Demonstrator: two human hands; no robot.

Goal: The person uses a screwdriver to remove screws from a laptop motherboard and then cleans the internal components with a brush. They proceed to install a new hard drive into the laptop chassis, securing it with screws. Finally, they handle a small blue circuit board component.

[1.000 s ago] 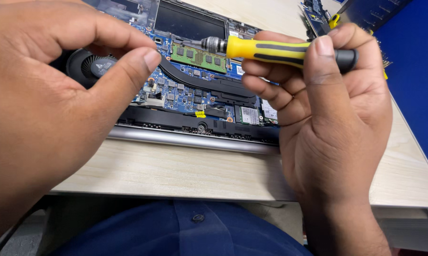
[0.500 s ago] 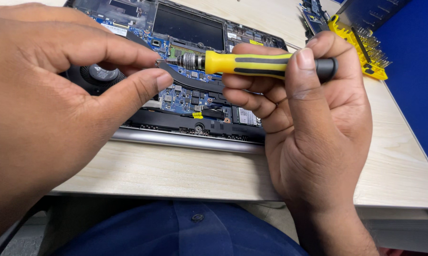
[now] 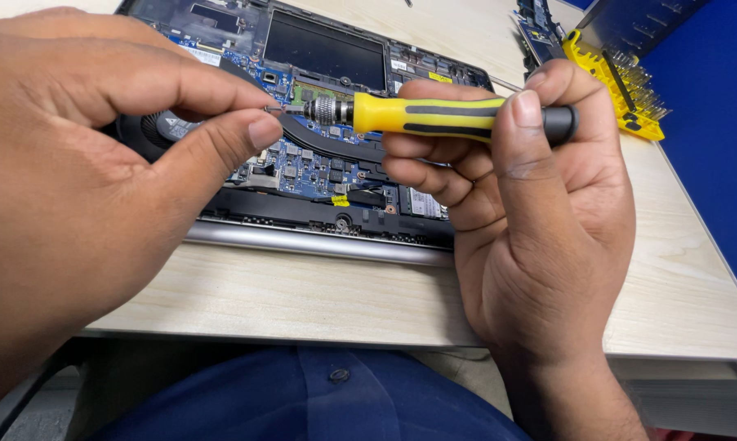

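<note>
My right hand [image 3: 532, 220] grips a yellow and black screwdriver [image 3: 434, 117], held level and pointing left. My left hand [image 3: 82, 171] pinches at the thin bit tip [image 3: 280, 107] with thumb and forefinger; whether a screw sits there is too small to tell. Both hands hover above an opened laptop [image 3: 327, 163] lying on the pale wooden table [image 3: 303, 294]. Its blue circuit board, black battery, curved heat pipe and a round fan show, the fan partly hidden by my left hand.
A yellow bit holder [image 3: 621, 82] with several bits stands at the back right beside a loose circuit board [image 3: 536, 24]. A blue wall panel runs along the table's right edge. My blue shirt fills the bottom, close to the table's front edge.
Both hands rose slightly and drew closer to the camera. The left thumb and forefinger have closed onto the screwdriver's bit tip.
</note>
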